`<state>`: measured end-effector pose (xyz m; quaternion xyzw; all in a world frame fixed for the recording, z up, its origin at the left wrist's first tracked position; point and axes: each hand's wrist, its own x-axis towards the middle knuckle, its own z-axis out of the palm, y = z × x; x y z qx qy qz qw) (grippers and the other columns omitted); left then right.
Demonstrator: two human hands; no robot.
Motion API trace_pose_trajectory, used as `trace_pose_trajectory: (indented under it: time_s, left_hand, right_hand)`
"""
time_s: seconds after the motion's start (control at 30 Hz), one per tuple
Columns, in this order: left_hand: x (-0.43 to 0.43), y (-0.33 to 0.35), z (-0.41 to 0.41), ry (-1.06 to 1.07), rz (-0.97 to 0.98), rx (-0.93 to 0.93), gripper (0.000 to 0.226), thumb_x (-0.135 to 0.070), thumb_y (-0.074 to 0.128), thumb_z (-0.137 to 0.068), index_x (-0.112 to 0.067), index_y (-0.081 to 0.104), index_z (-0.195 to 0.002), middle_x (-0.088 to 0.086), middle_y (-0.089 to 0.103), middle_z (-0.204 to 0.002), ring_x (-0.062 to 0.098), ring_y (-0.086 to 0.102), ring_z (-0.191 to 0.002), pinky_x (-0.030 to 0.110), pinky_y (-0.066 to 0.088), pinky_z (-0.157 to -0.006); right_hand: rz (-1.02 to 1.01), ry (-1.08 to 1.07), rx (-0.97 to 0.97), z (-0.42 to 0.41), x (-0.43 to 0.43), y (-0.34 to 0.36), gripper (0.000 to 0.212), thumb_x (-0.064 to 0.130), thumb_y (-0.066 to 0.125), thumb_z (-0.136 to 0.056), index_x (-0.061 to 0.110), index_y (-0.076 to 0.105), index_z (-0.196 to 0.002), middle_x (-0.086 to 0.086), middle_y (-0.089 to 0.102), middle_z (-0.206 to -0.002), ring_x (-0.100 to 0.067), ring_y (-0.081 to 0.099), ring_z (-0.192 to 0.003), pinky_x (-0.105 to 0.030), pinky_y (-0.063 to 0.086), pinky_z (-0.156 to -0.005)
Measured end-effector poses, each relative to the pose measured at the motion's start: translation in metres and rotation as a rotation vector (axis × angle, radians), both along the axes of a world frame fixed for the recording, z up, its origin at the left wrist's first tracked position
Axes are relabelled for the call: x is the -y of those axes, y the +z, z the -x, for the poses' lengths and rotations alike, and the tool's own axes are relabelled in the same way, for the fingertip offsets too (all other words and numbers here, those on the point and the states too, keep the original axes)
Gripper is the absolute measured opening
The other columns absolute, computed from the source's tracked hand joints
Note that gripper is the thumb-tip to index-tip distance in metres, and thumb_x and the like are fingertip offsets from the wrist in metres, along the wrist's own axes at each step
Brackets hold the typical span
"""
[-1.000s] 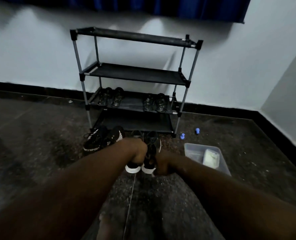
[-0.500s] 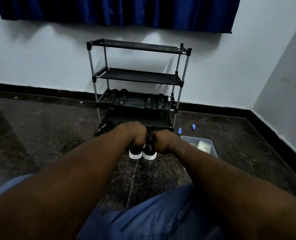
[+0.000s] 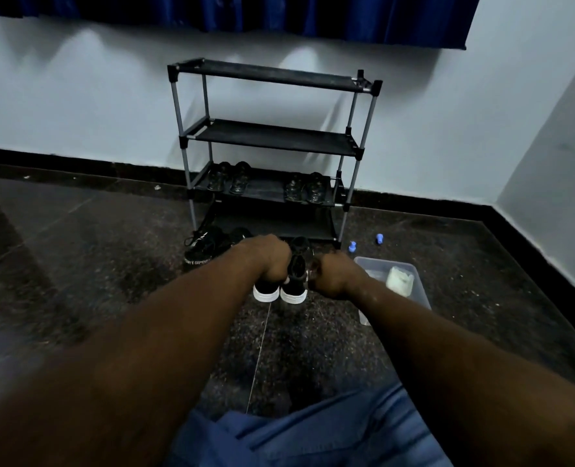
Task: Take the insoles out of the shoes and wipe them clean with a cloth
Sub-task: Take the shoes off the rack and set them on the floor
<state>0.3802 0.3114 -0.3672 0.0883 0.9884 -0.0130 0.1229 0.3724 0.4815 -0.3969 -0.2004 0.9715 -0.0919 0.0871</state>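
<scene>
Gripping the pair of shoes just in front of the shoe rack, the left hand and right hand are each curling their grip round one. The insoles are hiding inside, so tugging blindly may be risking tearing them.

I faced a pale wall with a dark blue curtain hanging along its top. A black four-shelf rack on grey poles stood against it. The floor was dark, speckled, glossy stone, edged by a black skirting. A side wall met it on my right. The light was dim.
</scene>
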Motion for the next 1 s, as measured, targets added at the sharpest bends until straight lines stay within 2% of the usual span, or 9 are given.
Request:
trace_pose_trajectory:
  time_s: [0.07,0.17,0.27,0.4,0.7,0.83,0.9,1.0]
  left_hand:
    - [0.001,-0.018,0.005,-0.017,-0.010,0.040,0.028,-0.042,0.075,-0.085,-0.019,0.073,-0.101,0.007,0.072,-0.106,0.027,0.063,-0.089,0.034,0.051,-0.077]
    - [0.006,-0.042,0.015,-0.018,-0.046,0.064,0.025,-0.043,0.074,-0.086,-0.021,0.072,-0.097,0.007,0.072,-0.106,0.030,0.066,-0.098,0.038,0.056,-0.084]
    - [0.010,-0.059,0.027,0.022,-0.109,0.035,0.027,-0.041,0.072,-0.085,-0.021,0.074,-0.103,0.007,0.073,-0.107,0.030,0.067,-0.097,0.043,0.059,-0.088]
    - [0.012,-0.074,0.052,0.079,-0.164,-0.037,0.035,-0.041,0.067,-0.080,-0.026,0.072,-0.112,0.008,0.072,-0.113,0.033,0.068,-0.103,0.043,0.059,-0.089]
    - [0.011,-0.086,0.133,0.181,-0.309,-0.115,0.033,-0.038,0.064,-0.087,-0.028,0.068,-0.119,0.010,0.069,-0.118,0.035,0.067,-0.107,0.046,0.057,-0.093]
    - [0.011,-0.107,0.179,0.287,-0.496,-0.151,0.027,-0.035,0.068,-0.085,-0.028,0.073,-0.110,0.003,0.075,-0.116,0.028,0.068,-0.111,0.036,0.055,-0.096]
    - [0.012,-0.115,0.202,0.316,-0.579,-0.160,0.035,-0.032,0.071,-0.087,-0.029,0.071,-0.122,0.001,0.074,-0.120,0.026,0.066,-0.116,0.031,0.051,-0.098]
    - [0.014,-0.122,0.240,0.368,-0.759,-0.144,0.058,-0.023,0.073,-0.089,-0.027,0.055,-0.144,0.000,0.072,-0.108,0.025,0.066,-0.113,0.026,0.049,-0.094]
  right_hand:
    - [-0.001,-0.022,0.015,0.004,-0.005,-0.009,0.036,0.039,0.068,-0.090,0.016,0.065,-0.118,-0.014,0.070,-0.121,-0.034,0.065,-0.110,-0.034,0.049,-0.088]
    - [0.028,-0.056,0.063,0.014,-0.008,-0.024,0.036,0.036,0.066,-0.093,0.015,0.067,-0.122,-0.015,0.069,-0.125,-0.033,0.064,-0.113,-0.033,0.048,-0.091]
    - [0.028,-0.075,0.082,0.028,-0.008,-0.039,0.034,0.033,0.062,-0.097,0.012,0.068,-0.122,-0.016,0.068,-0.127,-0.033,0.064,-0.115,-0.032,0.047,-0.092]
    - [0.099,-0.110,0.091,0.054,0.001,-0.053,0.029,0.038,0.060,-0.096,0.015,0.072,-0.109,-0.014,0.072,-0.116,-0.031,0.067,-0.106,-0.026,0.042,-0.077]
    - [0.202,-0.152,0.047,0.137,0.024,-0.058,0.011,0.033,0.066,-0.085,0.023,0.063,-0.084,-0.008,0.072,-0.094,-0.031,0.070,-0.092,-0.028,0.046,-0.070]
    - [0.316,-0.250,0.032,0.185,0.021,-0.067,0.016,0.025,0.067,-0.087,0.019,0.074,-0.100,-0.008,0.076,-0.106,-0.029,0.069,-0.103,-0.029,0.051,-0.082]
    - [0.413,-0.331,0.041,0.210,0.020,-0.074,0.021,0.028,0.071,-0.088,0.020,0.072,-0.107,-0.004,0.075,-0.104,-0.024,0.068,-0.103,-0.025,0.047,-0.082]
    - [0.545,-0.399,0.035,0.251,0.023,-0.087,0.037,0.029,0.073,-0.088,0.021,0.063,-0.123,0.003,0.070,-0.098,-0.017,0.065,-0.099,-0.021,0.043,-0.079]
